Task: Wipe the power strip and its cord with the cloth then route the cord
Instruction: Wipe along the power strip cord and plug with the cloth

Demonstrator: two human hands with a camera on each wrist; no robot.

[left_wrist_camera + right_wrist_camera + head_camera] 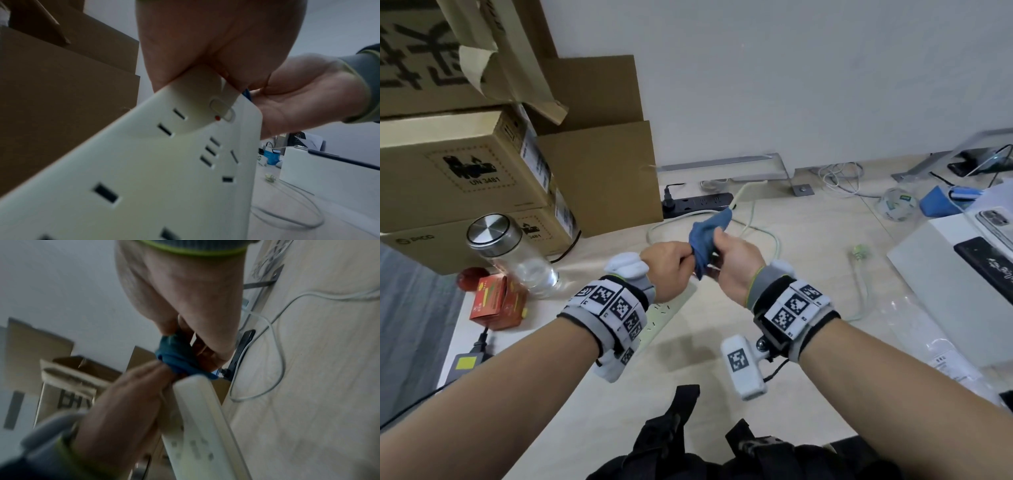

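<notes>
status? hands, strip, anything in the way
Left hand grips white strip, lifted off desk. Right hand pinches cloth at strip's cord end. Cord loops loose on desk; nothing blocking.

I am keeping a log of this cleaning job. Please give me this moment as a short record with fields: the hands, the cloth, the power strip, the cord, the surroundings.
left hand: grips the end of the white power strip, raised off the desk
right hand: holds the blue cloth at that end
cord: pale, lying in loops on the desk
surroundings: cardboard boxes at the left; black power strip by the wall
</notes>
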